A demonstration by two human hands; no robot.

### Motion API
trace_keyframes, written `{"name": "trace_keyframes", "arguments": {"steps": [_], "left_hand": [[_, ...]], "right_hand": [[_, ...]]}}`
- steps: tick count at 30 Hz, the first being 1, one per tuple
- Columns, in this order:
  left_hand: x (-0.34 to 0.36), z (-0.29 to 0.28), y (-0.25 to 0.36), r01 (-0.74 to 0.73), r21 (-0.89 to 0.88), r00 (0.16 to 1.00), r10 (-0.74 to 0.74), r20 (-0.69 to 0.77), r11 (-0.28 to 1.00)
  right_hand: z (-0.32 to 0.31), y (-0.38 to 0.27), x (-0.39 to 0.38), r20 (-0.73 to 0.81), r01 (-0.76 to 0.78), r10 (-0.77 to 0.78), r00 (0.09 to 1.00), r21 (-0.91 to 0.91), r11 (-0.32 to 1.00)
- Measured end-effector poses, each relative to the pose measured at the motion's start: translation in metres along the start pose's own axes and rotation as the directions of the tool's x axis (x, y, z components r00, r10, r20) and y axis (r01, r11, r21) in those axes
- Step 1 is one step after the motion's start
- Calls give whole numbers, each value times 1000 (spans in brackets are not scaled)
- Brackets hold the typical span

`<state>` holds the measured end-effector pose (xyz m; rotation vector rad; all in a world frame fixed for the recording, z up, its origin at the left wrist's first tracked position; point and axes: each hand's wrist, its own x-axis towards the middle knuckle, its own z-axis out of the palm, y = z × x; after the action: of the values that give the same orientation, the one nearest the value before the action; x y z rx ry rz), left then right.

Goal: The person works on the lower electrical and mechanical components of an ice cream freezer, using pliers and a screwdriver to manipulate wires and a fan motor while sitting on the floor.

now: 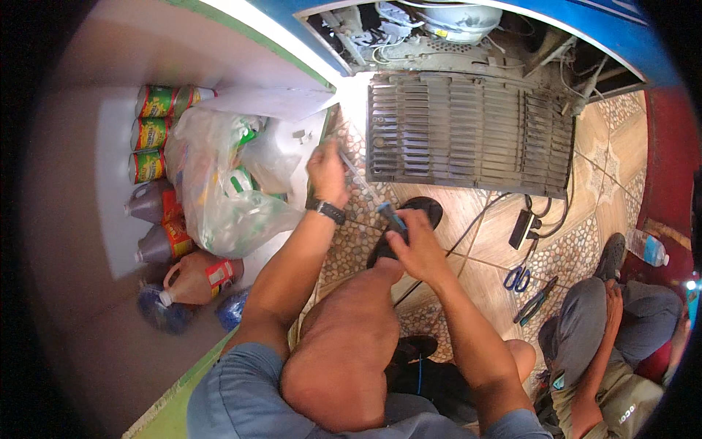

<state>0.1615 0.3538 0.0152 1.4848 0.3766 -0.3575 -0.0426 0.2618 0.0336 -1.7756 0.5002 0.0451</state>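
My right hand (418, 238) is closed around the dark handle of a screwdriver (363, 181), which has a blue collar. Its long pale shaft slants up and left to my left hand (327, 174), whose curled fingers meet the tip end; the tip itself is hidden there. A black watch (327, 211) circles my left wrist. Just beyond both hands, a dusty slatted grille (472, 132) leans at the foot of a blue appliance (578, 22). The appliance's lower bay is uncovered, showing a rounded metal unit (461, 23) and loose wires.
Left, a shelf bears stacked cans (149, 133), large bottles (201, 278) and a clear plastic bag (219, 175). On the right floor lie scissors (517, 279), pliers (536, 301) and a black plug block (521, 228) with cables. A seated person (607, 329) is beside a water bottle (647, 248).
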Motion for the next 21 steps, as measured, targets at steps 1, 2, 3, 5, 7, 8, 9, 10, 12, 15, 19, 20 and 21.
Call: {"name": "trace_keyframes", "arguments": {"steps": [1, 2, 3, 5, 7, 8, 9, 10, 12, 15, 19, 20, 21], "left_hand": [[4, -5, 3, -43, 59, 998, 46, -51, 997], [9, -11, 6, -83, 118, 991, 95, -99, 990], [19, -19, 9, -82, 107, 986, 96, -135, 991], [44, -34, 13, -86, 84, 972, 102, -211, 993], [64, -57, 11, -98, 110, 970, 119, -213, 989], [71, -65, 10, -103, 122, 969, 128, -213, 987], [66, -65, 10, -39, 112, 978, 60, -199, 993], [64, -62, 9, -23, 114, 980, 45, -193, 993], [59, -57, 9, 4, 121, 984, 17, -179, 993], [78, -97, 8, -71, 349, 949, 170, -264, 934], [5, -22, 0, -310, 663, 950, 202, 237, 681], [-7, -1, -3, -384, 710, 917, 156, 367, 590], [-7, 24, -2, -546, 657, 838, 324, 440, 520]], "right_hand": [[10, -2, 3, 67, -59, 55, 996, 59, 997], [18, -2, 6, 136, -122, 106, 985, 113, 986], [27, -3, 9, 231, -217, 160, 960, 246, 945], [41, -1, 16, 435, -410, 202, 878, 462, 787], [49, -2, 12, 341, -360, 218, 914, 437, 825], [51, -2, 11, 292, -335, 224, 930, 421, 843], [50, 2, 10, 278, -359, 258, 925, 426, 831], [44, 7, 7, 264, -382, 291, 920, 430, 818], [30, 14, -1, 250, -409, 329, 911, 426, 807], [16, 9, -6, 221, -371, 303, 927, 415, 831], [-22, 31, -21, 122, -345, 328, 937, 490, 801], [-28, 37, -25, 84, -334, 338, 937, 491, 805], [-33, 40, -27, 55, -319, 337, 940, 495, 808]]}}
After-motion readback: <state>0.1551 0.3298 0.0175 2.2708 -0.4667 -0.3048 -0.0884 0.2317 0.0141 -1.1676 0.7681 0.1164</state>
